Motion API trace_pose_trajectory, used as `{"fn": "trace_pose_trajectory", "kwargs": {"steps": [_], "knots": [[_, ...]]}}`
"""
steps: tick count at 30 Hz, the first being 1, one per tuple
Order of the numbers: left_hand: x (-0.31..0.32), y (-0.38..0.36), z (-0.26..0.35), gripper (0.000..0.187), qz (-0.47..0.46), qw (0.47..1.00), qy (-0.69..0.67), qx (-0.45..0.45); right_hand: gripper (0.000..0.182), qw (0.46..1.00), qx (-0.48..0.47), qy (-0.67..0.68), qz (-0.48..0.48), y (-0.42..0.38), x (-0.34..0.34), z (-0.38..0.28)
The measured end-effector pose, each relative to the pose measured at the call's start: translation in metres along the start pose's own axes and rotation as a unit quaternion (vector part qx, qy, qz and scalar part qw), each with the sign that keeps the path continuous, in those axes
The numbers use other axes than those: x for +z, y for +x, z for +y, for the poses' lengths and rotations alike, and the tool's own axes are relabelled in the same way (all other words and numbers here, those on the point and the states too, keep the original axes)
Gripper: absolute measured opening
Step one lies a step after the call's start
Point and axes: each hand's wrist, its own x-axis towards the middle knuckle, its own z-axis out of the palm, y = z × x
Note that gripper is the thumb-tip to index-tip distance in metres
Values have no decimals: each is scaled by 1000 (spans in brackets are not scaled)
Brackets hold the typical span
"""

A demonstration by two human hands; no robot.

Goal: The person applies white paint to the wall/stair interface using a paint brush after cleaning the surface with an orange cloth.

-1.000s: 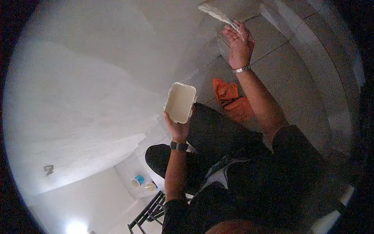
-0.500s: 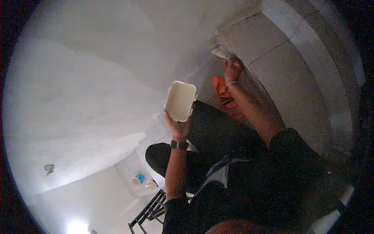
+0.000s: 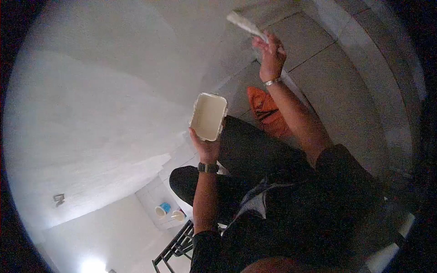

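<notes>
A pale rectangular tub (image 3: pixel 209 117) rests in my left hand (image 3: pixel 207 149), its open side facing the camera and its rim crusted with a whitish material. My right hand (image 3: pixel 271 57) is raised at the upper right, fingers closed on the handle of a brush (image 3: pixel 247 23). The brush's pale, coated head points up and left, by the white wall (image 3: pixel 114 91). Whether its tip touches the wall I cannot tell.
An orange bag or cloth (image 3: pixel 265 111) lies on the tiled floor (image 3: pixel 337 86) below my right forearm. Two small buckets (image 3: pixel 161 210) (image 3: pixel 178 215) stand at the lower left, near a black metal frame (image 3: pixel 175 245). A fixture (image 3: pixel 59 198) is on the wall.
My right hand has moved up with the brush, away from the orange thing and the floor edge. The brush head now lies further up and left. My left hand and the tub have barely moved.
</notes>
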Motion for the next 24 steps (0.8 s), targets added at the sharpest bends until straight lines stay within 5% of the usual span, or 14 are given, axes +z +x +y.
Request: {"fn": "trace_pose_trajectory", "kwargs": {"steps": [4,6,10,13,14,17,18,19,20,24], "knots": [[6,0,0,71,4,1000,-19,17,29,995,84,49,25,-19,-46,82],[1,3,-2,73,-3,999,-35,5,29,987,121,-84,65,-25,-73,124],[8,2,-2,75,-12,1000,14,25,31,978,176,-13,115,-34,-91,136],[5,2,-2,75,-12,1000,5,13,28,984,132,-76,90,-30,-84,130],[5,2,-2,74,-16,1000,0,11,26,977,40,-205,49,-21,-75,122],[12,-1,-1,73,-2,1000,20,20,22,879,-164,-444,-63,-4,-37,39],[15,-3,-1,72,19,998,42,33,22,879,-163,-444,-62,3,-25,21],[13,-1,-2,72,19,998,44,31,22,965,-131,-219,-56,10,-14,9],[7,1,-3,72,11,1000,13,23,23,994,-93,19,-46,15,-5,-2],[9,0,-3,73,8,1000,5,17,24,989,-77,118,-52,17,7,-26]]}}
